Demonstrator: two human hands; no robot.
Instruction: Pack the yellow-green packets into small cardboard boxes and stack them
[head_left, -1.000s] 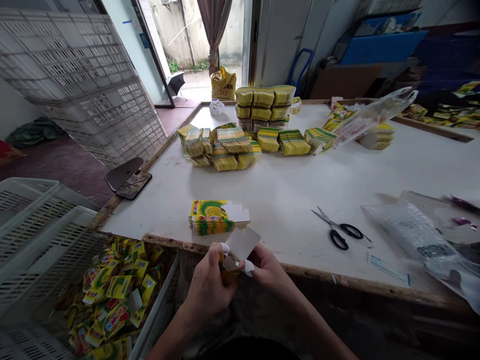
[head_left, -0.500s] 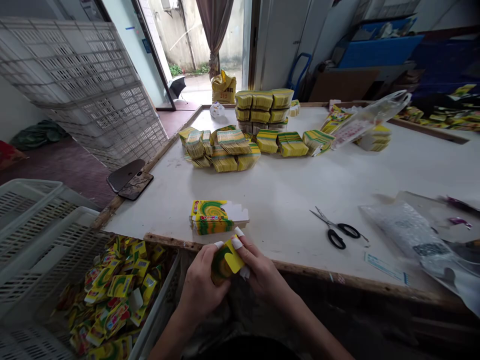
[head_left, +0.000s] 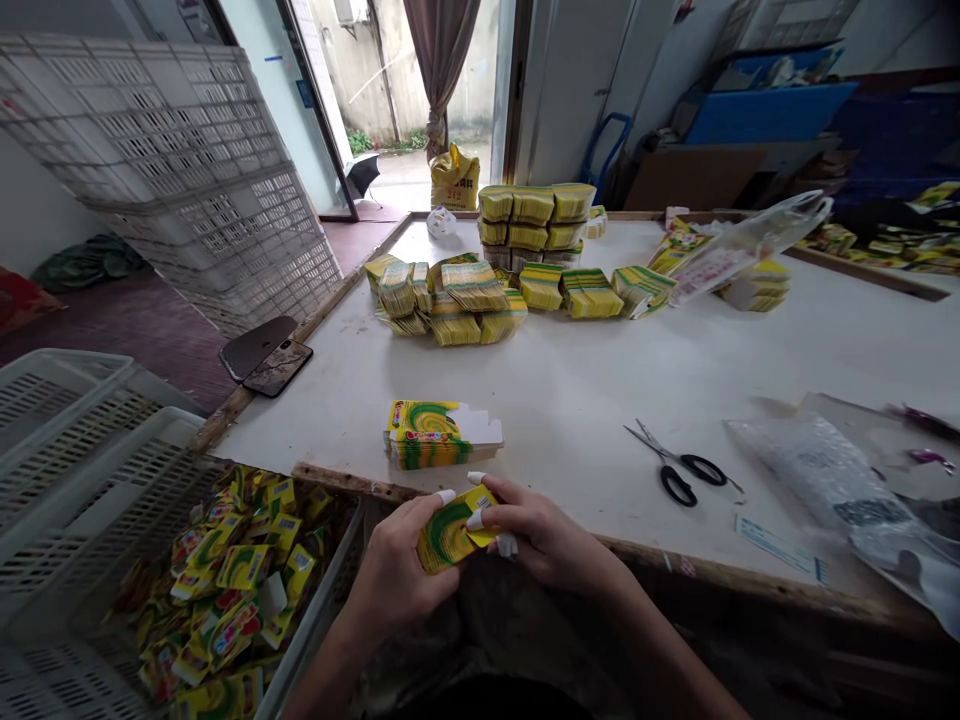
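Both your hands grip a small yellow-and-green box at the desk's near edge

You hold the box (head_left: 448, 538) between your two hands, just on your side of the desk (head_left: 570, 390). Its long axis runs aslant, from low on the left up to the right, and its upper-right end points away from you, toward the desk. A broad face with a green swirl is turned up toward you.

Your left hand (head_left: 399, 565) has its fingers closed around the lower-left part of the box. Your right hand (head_left: 551, 535) grips the other end, its fingers pressed against the yellow panel there. White coverings (head_left: 482, 519) wrap several of your fingertips.

Just beyond your hands lies a stack of flat cartons (head_left: 426, 436), its long axis running left to right and its white flaps pointing right. Colourful lettering runs along the yellow printed part, but you cannot make out the words from here. By the doorway, the yellow bag (head_left: 454, 186) reads "212" in red; the dark characters above it are not clear enough to read. To your right, the scissors (head_left: 661, 452) point up and left, near a paper strip (head_left: 780, 548) whose blue print is too small to read. At your lower left, a crate (head_left: 320, 590) holds many similar boxes (head_left: 244, 567), jumbled every way.
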